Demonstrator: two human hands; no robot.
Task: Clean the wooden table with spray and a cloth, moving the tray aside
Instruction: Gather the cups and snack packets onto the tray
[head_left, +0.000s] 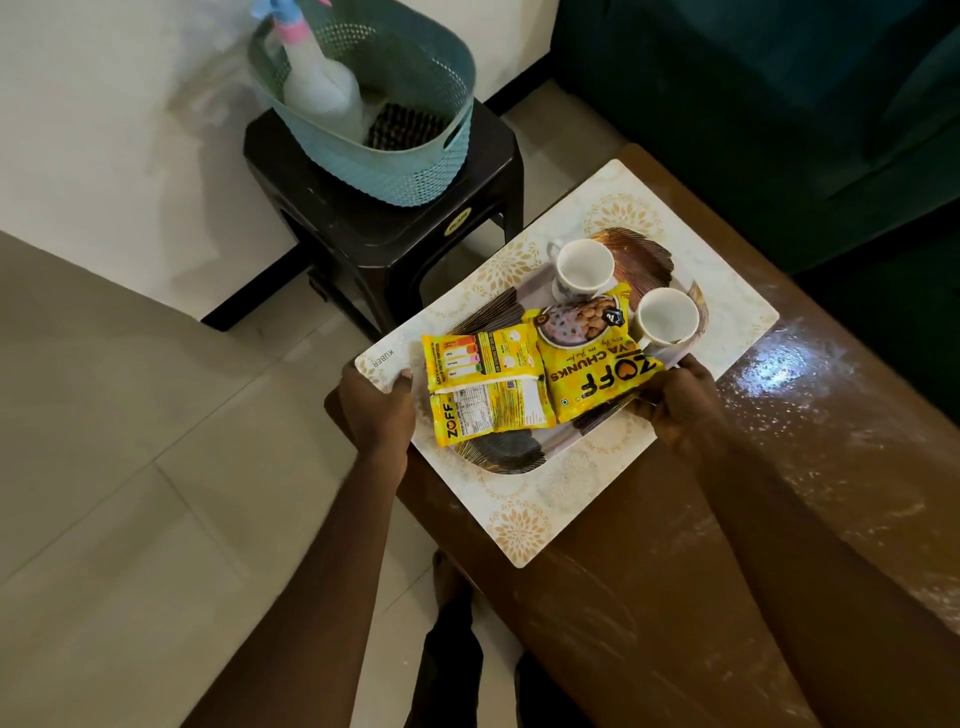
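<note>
A white rectangular tray (566, 499) with gold flower prints lies on the left end of the glossy wooden table (810, 467). It carries two white cups (581, 270) (667, 316) and two yellow snack packets (483, 389) (597, 364). My left hand (376, 410) grips the tray's left corner, with the thumb on top of the rim. My right hand (675, 410) grips the tray's near right edge beside the larger packet. A spray bottle (322, 88) with a pink and blue head stands in a teal basket (395, 176). I see no cloth that I can name for sure.
The basket sits on a dark plastic stool (384, 228) just left of the table. A dark green sofa (779, 104) runs behind the table. Pale floor tiles (130, 467) spread to the left. White streaks mark the tabletop right of the tray.
</note>
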